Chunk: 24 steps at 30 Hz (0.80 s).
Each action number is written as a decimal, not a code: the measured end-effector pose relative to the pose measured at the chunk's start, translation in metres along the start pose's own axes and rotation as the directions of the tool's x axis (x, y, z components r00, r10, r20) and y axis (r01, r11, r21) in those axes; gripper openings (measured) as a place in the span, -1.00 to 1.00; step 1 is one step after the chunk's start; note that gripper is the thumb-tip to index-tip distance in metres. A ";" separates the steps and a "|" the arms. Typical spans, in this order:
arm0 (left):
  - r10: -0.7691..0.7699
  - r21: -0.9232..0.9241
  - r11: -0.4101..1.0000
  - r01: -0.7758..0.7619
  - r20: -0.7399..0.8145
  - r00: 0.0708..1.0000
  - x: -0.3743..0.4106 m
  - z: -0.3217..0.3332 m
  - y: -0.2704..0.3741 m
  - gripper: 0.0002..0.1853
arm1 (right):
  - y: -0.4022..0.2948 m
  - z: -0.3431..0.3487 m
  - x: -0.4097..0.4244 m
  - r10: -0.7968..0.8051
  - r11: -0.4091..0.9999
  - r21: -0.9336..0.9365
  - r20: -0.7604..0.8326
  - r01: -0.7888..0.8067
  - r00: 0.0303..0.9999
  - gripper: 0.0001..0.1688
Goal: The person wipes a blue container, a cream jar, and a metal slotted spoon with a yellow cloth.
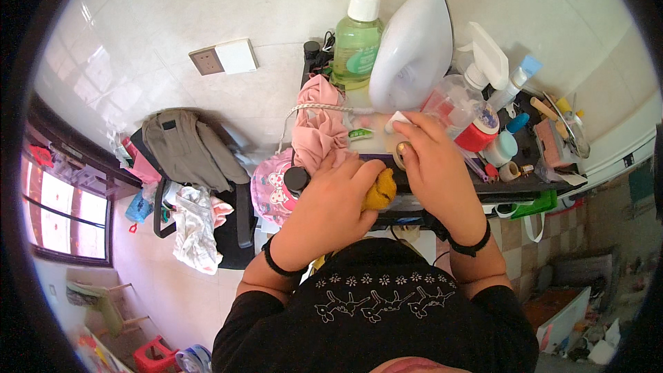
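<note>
My left hand (pixel 334 194) is closed around a fuzzy mustard-yellow bundle (pixel 380 190), which looks like soft cloth or plush. Its knuckles lie against a bunched pink cloth (pixel 317 129) wrapped by a braided cord (pixel 321 107). A black round cap (pixel 297 181) stands just left of that hand. On the tabletop, my right hand (pixel 437 158) has its index fingertip at a small white object (pixel 397 120). The thumb touches a round, tape-like ring (pixel 399 156). Whether the fingers grip either one is unclear.
Behind my hands stand a white iron (pixel 412 52), a green liquid bottle (pixel 358 44) and a spray bottle (pixel 463 98). Jars, including a red one (pixel 477 132), crowd the right. A pink patterned bag (pixel 269 186) hangs left, near a chair with a grey garment (pixel 189 147).
</note>
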State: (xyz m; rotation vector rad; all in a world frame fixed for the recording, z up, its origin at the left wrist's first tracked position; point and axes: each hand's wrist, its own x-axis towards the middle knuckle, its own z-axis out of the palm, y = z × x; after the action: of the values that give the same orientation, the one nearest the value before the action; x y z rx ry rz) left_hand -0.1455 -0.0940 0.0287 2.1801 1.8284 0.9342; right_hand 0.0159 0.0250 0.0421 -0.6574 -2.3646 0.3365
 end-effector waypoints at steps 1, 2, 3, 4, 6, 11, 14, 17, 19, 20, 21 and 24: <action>0.003 -0.025 1.000 -0.003 0.008 1.000 0.000 0.000 -0.001 -0.39 | 0.002 0.002 0.000 -0.027 1.000 -0.003 -0.008 0.027 1.000 -0.69; 0.006 -0.050 0.999 -0.005 0.015 1.000 0.000 0.001 -0.002 -0.38 | 0.004 0.002 0.000 -0.054 0.999 -0.005 -0.016 0.054 0.998 -0.69; 0.008 -0.076 0.997 -0.007 0.021 1.000 0.000 0.001 -0.004 -0.38 | 0.003 0.001 0.000 -0.026 0.999 0.036 -0.015 0.027 1.000 -0.69; 0.010 -0.100 0.995 -0.009 0.015 1.000 0.000 0.000 -0.005 -0.38 | 0.000 -0.001 0.001 0.002 0.997 0.078 -0.012 -0.001 1.000 -0.68; 0.017 -0.151 0.988 -0.016 0.010 1.000 0.000 -0.003 -0.006 -0.37 | 0.001 -0.002 0.000 0.029 0.992 0.127 0.001 -0.028 1.000 -0.68; 0.039 -0.214 0.976 -0.047 -0.041 0.998 -0.003 -0.001 -0.009 -0.41 | 0.012 0.015 -0.008 0.047 0.991 0.126 0.004 -0.047 0.999 -0.67; 0.063 -0.200 0.977 -0.072 -0.051 0.997 -0.003 0.000 -0.010 -0.41 | 0.011 0.017 -0.009 0.090 0.985 0.151 -0.004 -0.088 0.996 -0.62; 0.053 -0.216 0.974 -0.061 -0.045 0.998 -0.003 -0.001 -0.010 -0.42 | 0.015 0.020 -0.008 0.014 0.989 0.145 -0.034 -0.009 0.999 -0.65; 0.045 -0.225 0.973 -0.056 -0.054 0.998 -0.003 -0.001 -0.011 -0.43 | 0.019 0.024 -0.008 0.016 0.981 0.192 0.049 -0.025 0.999 -0.69; 0.043 -0.229 0.972 -0.057 -0.065 0.997 -0.003 0.001 -0.011 -0.43 | 0.020 0.024 -0.008 0.016 0.976 0.215 0.090 -0.035 0.996 -0.70; 0.038 -0.231 0.971 -0.055 -0.074 0.997 -0.003 0.003 -0.011 -0.43 | 0.019 0.025 -0.009 0.034 0.973 0.226 0.093 -0.054 0.995 -0.73; 0.038 -0.173 0.983 -0.054 -0.094 0.995 -0.003 0.005 -0.010 -0.43 | 0.018 0.025 -0.010 0.046 0.977 0.204 0.080 -0.062 0.996 -0.78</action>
State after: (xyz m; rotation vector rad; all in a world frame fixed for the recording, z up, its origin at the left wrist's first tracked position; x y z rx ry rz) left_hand -0.1513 -0.0927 0.0193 2.1133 1.6679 1.1738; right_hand 0.0132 0.0325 0.0112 -0.6200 -2.3434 0.6314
